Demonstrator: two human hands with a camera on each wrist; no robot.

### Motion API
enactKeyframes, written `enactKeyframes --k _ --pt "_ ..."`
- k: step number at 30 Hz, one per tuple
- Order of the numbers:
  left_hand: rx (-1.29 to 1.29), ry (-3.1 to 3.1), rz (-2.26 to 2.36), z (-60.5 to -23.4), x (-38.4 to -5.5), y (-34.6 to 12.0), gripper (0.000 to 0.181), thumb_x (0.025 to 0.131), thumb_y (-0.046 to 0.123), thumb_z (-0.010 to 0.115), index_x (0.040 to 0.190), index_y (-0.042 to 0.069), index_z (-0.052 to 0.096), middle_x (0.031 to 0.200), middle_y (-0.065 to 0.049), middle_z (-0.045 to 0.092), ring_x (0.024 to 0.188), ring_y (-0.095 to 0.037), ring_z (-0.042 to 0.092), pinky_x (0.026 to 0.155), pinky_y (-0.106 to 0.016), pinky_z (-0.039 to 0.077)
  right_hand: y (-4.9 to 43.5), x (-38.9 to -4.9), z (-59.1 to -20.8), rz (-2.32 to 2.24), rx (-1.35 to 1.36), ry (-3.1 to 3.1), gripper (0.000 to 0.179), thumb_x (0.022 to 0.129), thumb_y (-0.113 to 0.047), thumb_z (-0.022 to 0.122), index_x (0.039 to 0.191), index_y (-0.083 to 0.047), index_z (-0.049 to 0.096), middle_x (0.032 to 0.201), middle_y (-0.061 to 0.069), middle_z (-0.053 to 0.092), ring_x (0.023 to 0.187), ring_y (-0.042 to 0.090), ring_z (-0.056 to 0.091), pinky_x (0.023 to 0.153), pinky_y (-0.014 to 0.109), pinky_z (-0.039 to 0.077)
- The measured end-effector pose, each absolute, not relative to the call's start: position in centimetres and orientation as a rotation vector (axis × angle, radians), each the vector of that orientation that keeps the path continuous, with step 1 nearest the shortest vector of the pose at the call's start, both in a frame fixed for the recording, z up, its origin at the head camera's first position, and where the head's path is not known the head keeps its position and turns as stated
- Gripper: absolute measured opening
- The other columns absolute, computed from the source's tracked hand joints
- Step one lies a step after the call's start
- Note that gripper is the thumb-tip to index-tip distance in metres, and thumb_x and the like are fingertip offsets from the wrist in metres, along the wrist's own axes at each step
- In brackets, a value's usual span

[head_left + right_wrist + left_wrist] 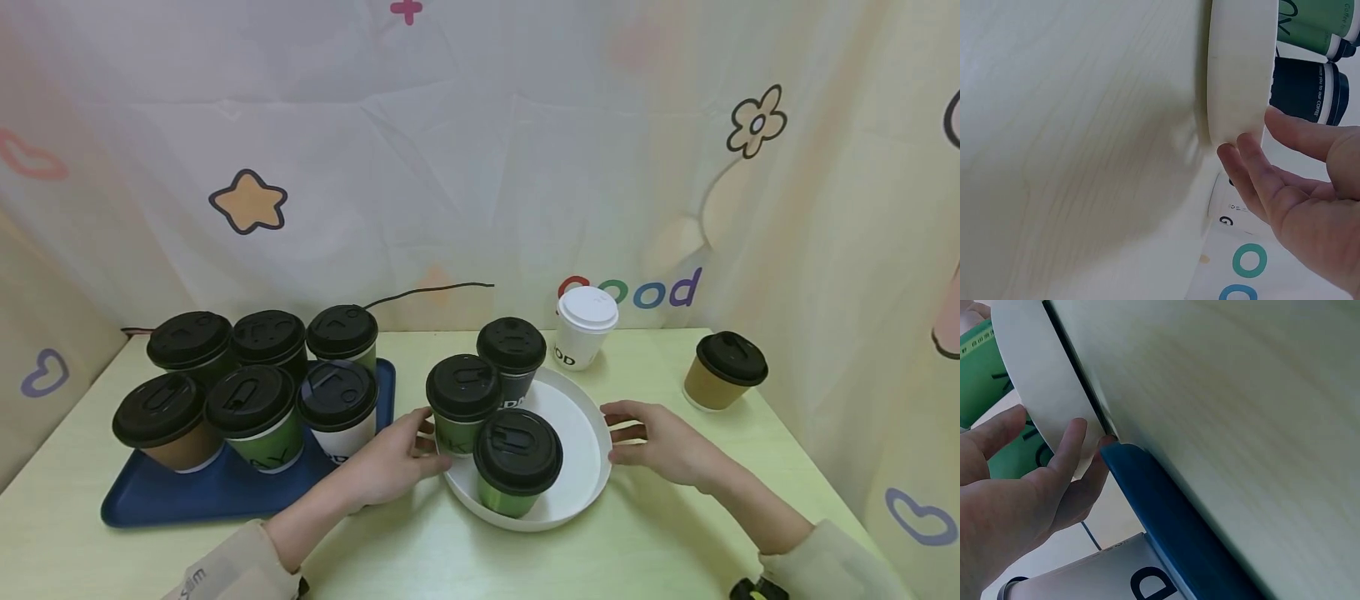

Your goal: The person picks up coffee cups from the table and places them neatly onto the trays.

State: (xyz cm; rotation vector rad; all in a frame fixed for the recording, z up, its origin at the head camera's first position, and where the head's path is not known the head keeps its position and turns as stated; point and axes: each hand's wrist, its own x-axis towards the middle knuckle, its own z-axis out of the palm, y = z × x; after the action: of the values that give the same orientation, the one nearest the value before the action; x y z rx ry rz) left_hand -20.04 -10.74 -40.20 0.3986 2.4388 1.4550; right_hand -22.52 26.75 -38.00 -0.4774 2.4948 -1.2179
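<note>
A white round tray point(579, 446) with a raised rim sits on the table, bearing three black-lidded paper cups. Two are green, the front green cup point(517, 462) and the left green cup point(462, 400); the dark cup point(513, 354) stands behind them. My left hand point(393, 458) holds the tray's left side, thumb by the rim and fingers along the outer wall, as the left wrist view shows. On the opposite side my right hand point(660, 437) holds the rim. Its thumb point(1294, 128) touches the upper edge, with fingertips at the wall's lower edge.
Left of the round tray lies a blue rectangular tray point(180, 500) with several black-lidded cups, its right edge close to my left hand. A white cup point(585, 329) stands behind the round tray. The brown cup point(720, 375) is at the back right. A printed curtain point(450, 167) hangs behind.
</note>
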Motion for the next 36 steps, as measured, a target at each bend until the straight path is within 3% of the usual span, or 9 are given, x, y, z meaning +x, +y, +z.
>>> enactKeyframes --k 9,21,27,33,36 --pt "0.484 2.374 1.508 -40.4 -20.3 -11.0 0.066 0.089 0.010 0.081 0.143 -0.003 0.045 0.131 -0.019 0.056 0.118 -0.037 0.061 0.096 -0.048 0.053 26.8 -22.8 -38.3 -1.281 -0.467 2.489 0.051 0.094 0.002 0.070 0.140 0.013 0.050 0.135 0.027 0.058 0.121 0.042 0.060 0.091 0.034 0.057" --pt "0.478 2.372 1.518 -40.4 -20.0 -11.0 0.071 0.088 0.011 0.083 0.144 -0.005 0.043 0.132 -0.019 0.057 0.120 -0.039 0.060 0.097 -0.048 0.053 27.6 -22.2 -39.0 -1.307 -0.453 2.668 0.035 0.097 -0.005 0.070 0.129 0.009 0.060 0.127 0.022 0.064 0.115 0.037 0.065 0.086 0.027 0.057" --pt "0.477 2.367 1.519 -40.3 -20.0 -10.8 0.072 0.087 0.010 0.083 0.144 -0.006 0.042 0.128 -0.018 0.058 0.118 -0.038 0.061 0.096 -0.048 0.053 29.5 -22.1 -39.6 -1.477 -0.056 2.823 0.029 0.102 -0.014 0.066 0.119 0.007 0.057 0.110 0.017 0.065 0.092 0.019 0.068 0.073 0.026 0.059" --pt "0.480 2.360 1.521 -40.5 -20.1 -10.9 0.072 0.088 0.011 0.083 0.144 -0.006 0.042 0.127 -0.018 0.057 0.117 -0.037 0.061 0.095 -0.046 0.054 31.8 -22.4 -39.7 -1.899 0.559 2.775 0.018 0.101 -0.013 0.063 0.107 0.000 0.052 0.077 -0.005 0.057 0.062 0.006 0.057 0.058 0.018 0.053" --pt "0.488 2.361 1.519 -40.5 -20.2 -10.9 0.071 0.087 0.011 0.083 0.143 -0.006 0.043 0.126 -0.018 0.058 0.117 -0.037 0.061 0.095 -0.046 0.054 32.7 -22.5 -39.6 -2.070 0.811 2.705 0.020 0.097 -0.007 0.064 0.107 -0.009 0.048 0.084 -0.007 0.050 0.065 0.004 0.049 0.056 0.015 0.046"
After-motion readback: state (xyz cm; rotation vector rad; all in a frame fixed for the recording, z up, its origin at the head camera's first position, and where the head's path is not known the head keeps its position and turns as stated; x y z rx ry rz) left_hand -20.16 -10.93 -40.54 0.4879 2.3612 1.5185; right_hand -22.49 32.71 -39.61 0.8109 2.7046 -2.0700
